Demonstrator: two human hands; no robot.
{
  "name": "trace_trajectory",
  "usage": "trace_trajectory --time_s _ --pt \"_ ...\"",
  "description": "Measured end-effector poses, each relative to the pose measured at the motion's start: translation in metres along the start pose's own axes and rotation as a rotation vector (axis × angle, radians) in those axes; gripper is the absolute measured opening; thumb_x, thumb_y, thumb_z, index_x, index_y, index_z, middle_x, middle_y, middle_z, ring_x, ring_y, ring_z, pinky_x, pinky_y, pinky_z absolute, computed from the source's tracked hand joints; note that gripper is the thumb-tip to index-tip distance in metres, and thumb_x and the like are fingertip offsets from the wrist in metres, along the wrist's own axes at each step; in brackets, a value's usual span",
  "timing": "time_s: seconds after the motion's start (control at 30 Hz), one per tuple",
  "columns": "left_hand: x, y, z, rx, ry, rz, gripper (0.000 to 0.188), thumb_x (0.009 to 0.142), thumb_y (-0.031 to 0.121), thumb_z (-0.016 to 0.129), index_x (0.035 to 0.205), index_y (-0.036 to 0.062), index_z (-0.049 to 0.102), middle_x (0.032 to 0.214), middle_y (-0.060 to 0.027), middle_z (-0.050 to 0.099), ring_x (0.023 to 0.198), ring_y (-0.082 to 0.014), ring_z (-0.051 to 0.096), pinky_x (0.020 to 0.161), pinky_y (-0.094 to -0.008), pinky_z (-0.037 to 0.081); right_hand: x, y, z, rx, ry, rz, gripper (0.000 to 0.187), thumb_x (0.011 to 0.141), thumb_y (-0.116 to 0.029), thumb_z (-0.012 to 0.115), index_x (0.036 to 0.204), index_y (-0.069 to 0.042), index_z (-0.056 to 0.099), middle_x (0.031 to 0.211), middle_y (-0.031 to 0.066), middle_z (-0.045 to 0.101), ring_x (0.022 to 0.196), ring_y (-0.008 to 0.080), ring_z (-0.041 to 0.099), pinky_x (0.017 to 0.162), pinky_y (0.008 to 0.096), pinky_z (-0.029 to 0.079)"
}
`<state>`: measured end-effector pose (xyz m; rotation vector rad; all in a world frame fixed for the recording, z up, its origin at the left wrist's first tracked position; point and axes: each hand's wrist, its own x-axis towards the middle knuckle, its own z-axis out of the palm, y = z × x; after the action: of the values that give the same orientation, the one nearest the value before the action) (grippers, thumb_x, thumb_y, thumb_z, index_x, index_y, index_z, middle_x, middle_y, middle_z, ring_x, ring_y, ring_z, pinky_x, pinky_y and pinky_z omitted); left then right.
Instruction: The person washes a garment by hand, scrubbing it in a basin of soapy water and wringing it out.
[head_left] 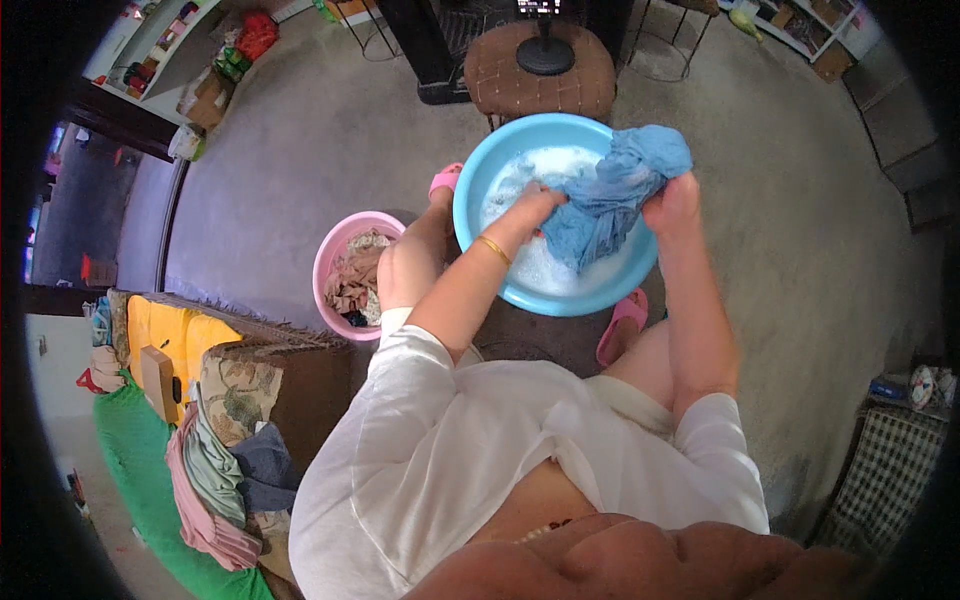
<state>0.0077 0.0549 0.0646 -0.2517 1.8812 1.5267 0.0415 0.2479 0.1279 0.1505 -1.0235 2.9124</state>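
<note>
I am seeing the right hand (pixel 674 205) gripping blue cloth (pixel 615 195) above the basin (pixel 468 215), the left hand (pixel 542 203) touching cloth, fingertips partly hidden, grip indeterminable.

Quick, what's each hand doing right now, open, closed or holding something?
Left hand: at the blue cloth's edge over the basin; whether it grips cannot be told.
Right hand: closed, holding the blue cloth.
</note>
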Motion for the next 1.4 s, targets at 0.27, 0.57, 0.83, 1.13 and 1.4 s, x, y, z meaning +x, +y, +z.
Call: trace_trajectory --time_s 0.27,0.57,0.83,1.13,1.4 --pt "0.024 -0.032 -0.005 0.07 0.083 0.163 0.043 0.066 0.009 0.063 0.104 -0.0036 0.048 0.089 -0.0164 0.057 0.079 -0.0258 0.057 0.062 -0.0348 0.047 0.0 0.004 0.03 0.014 0.113 0.074 0.023 0.084 -0.017 0.046 0.097 -0.001 0.055 0.094 0.0106 0.06 0.087 0.0226 0.057 0.082 0.0348 0.045" --pt "-0.017 -0.014 -0.011 -0.646 0.054 0.455 0.019 0.071 -0.008 0.05 0.086 0.0024 0.047 0.088 -0.0116 0.057 0.076 -0.0181 0.055 0.068 -0.0273 0.046 0.005 -0.004 0.005 -0.396 0.185 0.307 0.027 0.082 -0.015 0.044 0.102 0.001 0.054 0.095 0.0103 0.059 0.086 0.0201 0.057 0.08 0.0334 0.045" --pt "-0.055 0.025 -0.027 -0.665 -0.021 0.659 0.023 0.066 -0.012 0.048 0.082 0.0035 0.043 0.084 -0.0106 0.057 0.08 -0.0182 0.055 0.072 -0.0258 0.044 0.0 0.015 -0.01 -1.648 0.075 0.463 0.038 0.074 -0.01 0.046 0.11 -0.004 0.052 0.1 0.0179 0.058 0.093 0.029 0.057 0.082 0.0355 0.043" --pt "-0.091 0.068 -0.031 -0.662 -0.355 0.891 0.029 0.06 -0.014 0.044 0.081 0.0053 0.044 0.078 -0.0119 0.054 0.083 -0.0251 0.053 0.078 -0.0342 0.042 0.011 0.032 -0.034 -1.453 -0.015 0.104 0.045 0.075 -0.02 0.05 0.119 -0.008 0.051 0.104 0.017 0.058 0.095 0.0306 0.056 0.084 0.0357 0.042" --pt "-0.084 0.074 -0.021 -0.609 -0.592 0.996 0.029 0.06 -0.014 0.046 0.08 0.0068 0.044 0.075 -0.0098 0.052 0.081 -0.0249 0.052 0.079 -0.0361 0.04 0.008 0.053 0.001 -0.3 0.225 0.577 0.056 0.086 -0.049 0.042 0.116 -0.002 0.049 0.099 0.0098 0.058 0.084 0.0181 0.058 0.071 0.0267 0.047"
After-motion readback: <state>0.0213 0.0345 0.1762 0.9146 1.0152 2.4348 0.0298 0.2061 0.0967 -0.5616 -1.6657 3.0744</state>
